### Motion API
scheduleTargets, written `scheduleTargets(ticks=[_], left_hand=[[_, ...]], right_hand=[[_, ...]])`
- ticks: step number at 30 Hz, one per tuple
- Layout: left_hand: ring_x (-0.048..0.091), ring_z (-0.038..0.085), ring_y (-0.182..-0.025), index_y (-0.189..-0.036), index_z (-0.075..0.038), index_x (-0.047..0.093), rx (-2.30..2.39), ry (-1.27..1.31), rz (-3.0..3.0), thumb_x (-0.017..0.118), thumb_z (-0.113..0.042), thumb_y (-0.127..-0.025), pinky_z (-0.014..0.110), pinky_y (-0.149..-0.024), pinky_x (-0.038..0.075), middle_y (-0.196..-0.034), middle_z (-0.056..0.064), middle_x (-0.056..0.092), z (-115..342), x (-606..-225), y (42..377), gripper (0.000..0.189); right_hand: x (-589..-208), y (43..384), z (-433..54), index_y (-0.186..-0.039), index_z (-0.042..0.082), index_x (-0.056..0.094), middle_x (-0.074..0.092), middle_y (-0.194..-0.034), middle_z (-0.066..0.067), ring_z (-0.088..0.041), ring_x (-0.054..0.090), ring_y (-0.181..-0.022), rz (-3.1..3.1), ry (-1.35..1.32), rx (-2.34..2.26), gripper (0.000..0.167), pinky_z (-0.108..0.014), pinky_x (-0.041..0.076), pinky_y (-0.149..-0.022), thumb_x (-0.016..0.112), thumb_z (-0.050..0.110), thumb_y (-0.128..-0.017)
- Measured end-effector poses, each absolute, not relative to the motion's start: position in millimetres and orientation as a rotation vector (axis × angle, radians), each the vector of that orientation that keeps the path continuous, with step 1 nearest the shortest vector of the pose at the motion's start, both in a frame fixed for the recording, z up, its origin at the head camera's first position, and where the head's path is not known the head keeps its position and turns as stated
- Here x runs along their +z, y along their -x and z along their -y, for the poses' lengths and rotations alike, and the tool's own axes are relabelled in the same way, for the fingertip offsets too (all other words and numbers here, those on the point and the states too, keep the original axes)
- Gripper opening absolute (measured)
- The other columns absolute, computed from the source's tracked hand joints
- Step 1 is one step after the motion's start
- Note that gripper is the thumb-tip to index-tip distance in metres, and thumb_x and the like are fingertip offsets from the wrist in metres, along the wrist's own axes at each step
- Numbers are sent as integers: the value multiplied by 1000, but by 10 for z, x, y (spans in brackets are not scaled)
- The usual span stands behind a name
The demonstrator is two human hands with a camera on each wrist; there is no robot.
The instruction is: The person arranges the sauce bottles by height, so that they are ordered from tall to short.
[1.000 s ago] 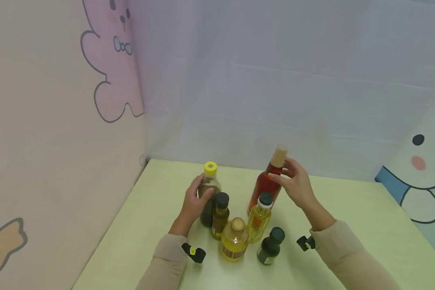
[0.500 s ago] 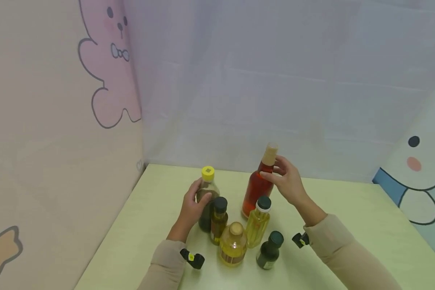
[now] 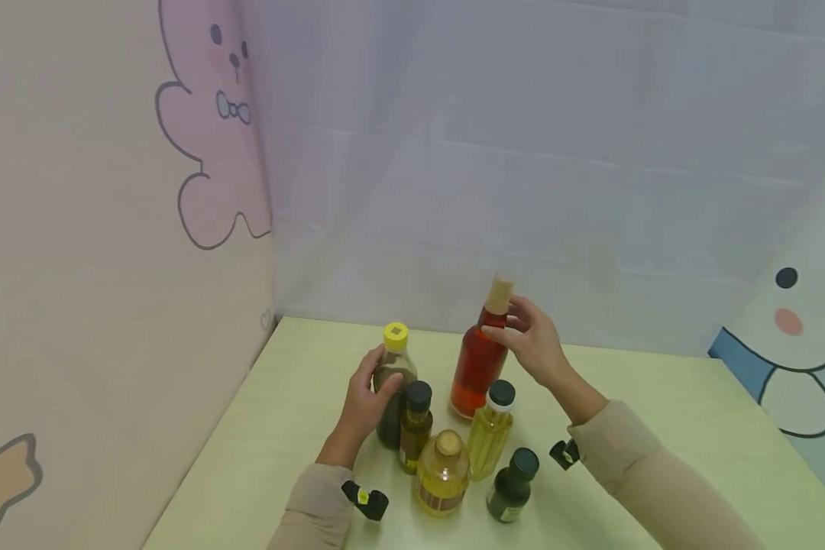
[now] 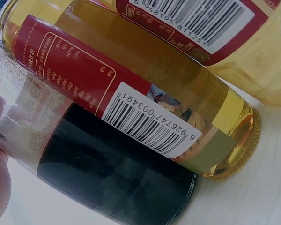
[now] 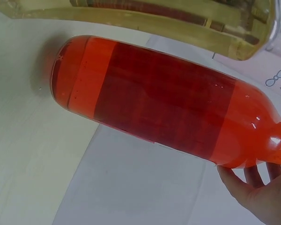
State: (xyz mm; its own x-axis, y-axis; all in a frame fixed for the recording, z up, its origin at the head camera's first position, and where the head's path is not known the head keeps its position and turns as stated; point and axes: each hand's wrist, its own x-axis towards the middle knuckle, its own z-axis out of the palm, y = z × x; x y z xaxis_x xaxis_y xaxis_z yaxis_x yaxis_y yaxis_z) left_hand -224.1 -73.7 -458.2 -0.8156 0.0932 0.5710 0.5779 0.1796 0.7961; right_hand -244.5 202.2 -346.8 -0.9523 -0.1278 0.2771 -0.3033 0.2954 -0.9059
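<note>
In the head view my left hand (image 3: 364, 399) grips the upper part of a bottle of dark liquid (image 3: 388, 429) with a yellow cap. My right hand (image 3: 538, 347) holds a tall red bottle (image 3: 477, 370) around its neck, just under the pale wooden-looking top. This bottle leans slightly to the right, its base close over the table. Between the hands stands a slim dark-capped bottle (image 3: 415, 439), right beside the dark-liquid one; its red label and barcode show in the left wrist view. A yellow oil bottle (image 3: 490, 441) with a green cap partly overlaps the red bottle.
Nearer the front stand a round golden bottle (image 3: 443, 481) and a small dark bottle (image 3: 509, 495) with a green cap. All are on a pale green table (image 3: 660, 428). A hanging sheet (image 3: 522, 153) rises behind it, and a patterned wall (image 3: 110, 305) stands left.
My right hand has moved the red bottle left, toward the other bottles, and it has become more upright. My left hand has stayed on the yellow-capped bottle. The head view has shifted slightly.
</note>
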Motion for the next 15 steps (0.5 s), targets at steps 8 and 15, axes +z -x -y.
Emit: scheduleTargets(ticks=[8, 15], left_hand=[[45, 39, -126, -140, 8, 43, -1684, 638, 2068, 61, -9, -94, 57, -105, 33, -132, 24, 51, 743, -4561, 2234, 52], [44, 44, -124, -137, 12, 42, -1682, 605, 2097, 61, 1, -91, 58, -104, 32, -129, 29, 50, 720, -4512, 2210, 51]], right_hand=[[-3430, 2549, -1935, -140, 4, 46, 56, -129, -22, -38, 55, -118, 2379, -420, 1776, 58, -53, 45, -96, 73, 9, -89], [-3392, 2635, -1884, -142, 5, 45, 53, -133, -21, -37, 53, -120, 2402, -416, 1791, 60, -53, 44, -97, 73, 11, -89]])
